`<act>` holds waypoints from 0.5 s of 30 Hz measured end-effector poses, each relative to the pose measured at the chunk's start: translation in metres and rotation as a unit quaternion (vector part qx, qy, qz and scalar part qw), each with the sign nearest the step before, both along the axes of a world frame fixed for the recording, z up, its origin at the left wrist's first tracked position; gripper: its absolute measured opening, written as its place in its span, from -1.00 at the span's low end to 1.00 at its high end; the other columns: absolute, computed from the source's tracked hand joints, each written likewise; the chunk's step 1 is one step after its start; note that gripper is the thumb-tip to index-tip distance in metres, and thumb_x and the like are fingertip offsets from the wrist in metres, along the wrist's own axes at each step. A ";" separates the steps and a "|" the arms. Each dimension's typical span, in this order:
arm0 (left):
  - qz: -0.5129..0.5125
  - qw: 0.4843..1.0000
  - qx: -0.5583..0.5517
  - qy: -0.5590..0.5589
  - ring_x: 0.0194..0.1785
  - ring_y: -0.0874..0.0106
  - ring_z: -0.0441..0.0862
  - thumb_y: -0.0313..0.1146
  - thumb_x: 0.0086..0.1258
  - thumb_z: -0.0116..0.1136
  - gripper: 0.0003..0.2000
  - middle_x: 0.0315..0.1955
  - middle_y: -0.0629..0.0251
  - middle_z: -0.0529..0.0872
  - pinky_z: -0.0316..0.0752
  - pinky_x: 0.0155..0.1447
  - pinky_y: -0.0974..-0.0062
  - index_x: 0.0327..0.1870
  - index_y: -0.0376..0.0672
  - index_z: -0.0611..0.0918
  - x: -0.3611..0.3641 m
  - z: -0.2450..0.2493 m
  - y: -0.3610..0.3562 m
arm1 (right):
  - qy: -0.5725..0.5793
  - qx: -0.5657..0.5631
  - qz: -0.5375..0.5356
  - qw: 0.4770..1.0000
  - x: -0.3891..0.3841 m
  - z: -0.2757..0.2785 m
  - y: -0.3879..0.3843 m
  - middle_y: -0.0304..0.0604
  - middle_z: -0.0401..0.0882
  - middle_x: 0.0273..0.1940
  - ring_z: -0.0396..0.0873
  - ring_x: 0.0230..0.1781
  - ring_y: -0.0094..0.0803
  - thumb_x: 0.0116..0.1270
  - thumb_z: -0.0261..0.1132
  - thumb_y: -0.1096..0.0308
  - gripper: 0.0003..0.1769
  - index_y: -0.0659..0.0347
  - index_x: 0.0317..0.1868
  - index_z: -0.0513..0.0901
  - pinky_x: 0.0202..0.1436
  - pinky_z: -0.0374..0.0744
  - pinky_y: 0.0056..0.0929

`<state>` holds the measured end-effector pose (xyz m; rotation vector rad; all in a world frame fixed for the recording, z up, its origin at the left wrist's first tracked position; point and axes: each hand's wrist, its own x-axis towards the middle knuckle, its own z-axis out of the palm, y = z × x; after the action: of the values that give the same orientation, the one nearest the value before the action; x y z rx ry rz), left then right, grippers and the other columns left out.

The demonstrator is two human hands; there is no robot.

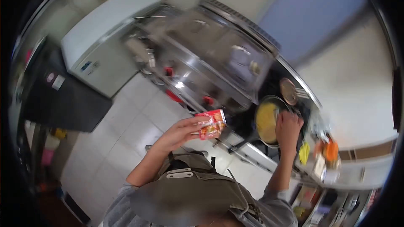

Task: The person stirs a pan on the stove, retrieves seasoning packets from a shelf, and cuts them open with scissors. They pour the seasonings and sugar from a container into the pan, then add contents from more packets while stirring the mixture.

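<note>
My left hand grips a small red printed packet between thumb and fingers, in front of the stove. My right hand is closed over the right side of a dark frying pan, knuckles up. What its fingers hold, if anything, is hidden and blurred. Yellow food covers the bottom of the pan. The pan's handle points toward me. Just behind the pan lies a round brownish lid or dish.
A wide steel griddle or fryer unit with red knobs stands left of the pan. Farther left are a white chest freezer and a dark bin or cabinet. An orange item and a yellow-green item sit at the right.
</note>
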<state>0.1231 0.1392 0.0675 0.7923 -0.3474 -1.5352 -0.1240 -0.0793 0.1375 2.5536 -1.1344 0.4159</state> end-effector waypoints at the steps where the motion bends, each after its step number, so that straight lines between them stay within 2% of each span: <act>1: 0.042 0.999 0.004 -0.008 0.02 0.47 0.52 -0.40 0.41 -0.03 -0.67 0.03 0.26 0.57 0.39 0.15 0.48 0.17 -0.26 0.45 0.028 -0.006 0.034 | -0.036 0.063 0.075 0.994 0.030 0.009 0.034 -0.08 0.52 -0.45 0.47 -0.31 -0.13 0.22 0.15 0.36 -0.89 0.19 -0.41 0.52 -0.19 0.29 -0.17; 2: 0.116 0.983 0.027 -0.141 -0.03 0.51 0.53 -0.46 0.40 -0.02 -0.71 -0.03 0.27 0.60 0.41 0.08 0.52 0.11 -0.27 0.50 0.057 -0.016 0.072 | -0.058 0.154 0.147 0.975 0.064 0.015 0.066 -0.07 0.51 -0.45 0.46 -0.35 -0.09 0.20 0.17 0.41 -0.93 0.22 -0.41 0.51 -0.17 0.28 -0.17; 3: 0.177 0.946 0.067 -0.265 -0.09 0.54 0.54 -0.52 0.39 -0.01 -0.75 -0.09 0.27 0.63 0.44 0.01 0.56 0.06 -0.28 0.55 0.078 -0.018 0.110 | -0.082 0.239 0.206 0.945 0.094 0.015 0.094 -0.05 0.50 -0.46 0.45 -0.39 -0.06 0.18 0.18 0.47 -0.95 0.24 -0.42 0.50 -0.20 0.30 -0.15; 4: 0.219 0.933 0.082 -0.275 -0.09 0.54 0.54 -0.52 0.39 -0.01 -0.75 -0.09 0.27 0.63 0.44 0.01 0.56 0.06 -0.28 0.55 0.105 -0.023 0.152 | -0.080 0.288 0.270 0.915 0.138 0.012 0.129 -0.05 0.49 -0.43 0.45 -0.35 -0.05 0.18 0.19 0.49 -0.96 0.25 -0.41 0.50 -0.21 0.33 -0.16; 6: 0.336 0.863 0.078 -0.369 -0.14 0.57 0.53 -0.55 0.37 0.02 -0.80 -0.18 0.30 0.66 0.43 -0.04 0.60 -0.04 -0.26 0.61 0.150 -0.027 0.223 | -0.064 0.306 0.416 0.854 0.225 -0.004 0.193 -0.04 0.46 -0.38 0.44 -0.31 -0.06 0.20 0.19 0.48 -0.96 0.27 -0.38 0.50 -0.23 0.37 -0.20; 8: 0.420 0.822 0.095 -0.373 -0.14 0.58 0.54 -0.52 0.36 0.04 -0.82 -0.17 0.33 0.65 0.43 -0.05 0.61 -0.08 -0.24 0.63 0.191 -0.027 0.286 | -0.069 0.385 0.506 0.769 0.310 -0.012 0.265 -0.03 0.43 -0.32 0.43 -0.28 -0.06 0.22 0.18 0.47 -0.94 0.29 -0.35 0.49 -0.19 0.39 -0.23; 9: 0.477 0.811 0.091 -0.326 -0.13 0.57 0.55 -0.54 0.34 0.05 -0.82 -0.19 0.32 0.65 0.44 -0.02 0.61 -0.09 -0.26 0.63 0.211 -0.026 0.314 | -0.053 0.405 0.541 0.736 0.348 -0.013 0.298 -0.02 0.41 -0.30 0.43 -0.28 -0.06 0.23 0.18 0.48 -0.93 0.30 -0.35 0.48 -0.19 0.41 -0.24; 10: 0.520 0.802 0.099 -0.277 -0.12 0.56 0.56 -0.57 0.32 0.05 -0.82 -0.20 0.31 0.65 0.45 0.00 0.60 -0.10 -0.27 0.62 0.196 -0.025 0.313 | -0.038 0.421 0.560 0.713 0.352 -0.014 0.300 -0.02 0.41 -0.30 0.43 -0.28 -0.06 0.23 0.18 0.48 -0.93 0.30 -0.35 0.48 -0.19 0.41 -0.24; 12: 0.588 0.768 0.083 -0.238 -0.07 0.54 0.55 -0.56 0.31 0.07 -0.82 -0.14 0.29 0.62 0.46 0.03 0.56 -0.09 -0.28 0.61 0.220 -0.032 0.374 | -0.019 0.436 0.607 0.664 0.413 -0.005 0.368 -0.02 0.40 -0.27 0.43 -0.27 -0.06 0.24 0.18 0.48 -0.93 0.30 -0.34 0.48 -0.19 0.42 -0.26; 13: 0.644 0.733 0.069 -0.206 -0.09 0.55 0.55 -0.53 0.32 0.09 -0.81 -0.14 0.30 0.62 0.48 -0.01 0.58 -0.08 -0.28 0.60 0.227 -0.034 0.393 | -0.035 0.435 0.637 0.635 0.437 -0.002 0.389 0.00 0.44 -0.30 0.47 -0.30 -0.05 0.24 0.18 0.47 -0.93 0.30 -0.33 0.48 -0.24 0.43 -0.26; 15: 0.729 0.663 0.049 -0.163 -0.11 0.53 0.57 -0.51 0.32 0.09 -0.77 -0.11 0.28 0.60 0.50 -0.06 0.58 -0.02 -0.30 0.57 0.239 -0.041 0.428 | -0.029 0.405 0.679 0.611 0.490 0.008 0.421 0.01 0.47 -0.35 0.49 -0.33 -0.04 0.25 0.18 0.47 -0.93 0.29 -0.33 0.48 -0.27 0.44 -0.26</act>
<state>0.3619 0.5674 0.0270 1.0077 0.1692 0.1410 0.3658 0.3418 0.1450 3.6917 1.2696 0.2577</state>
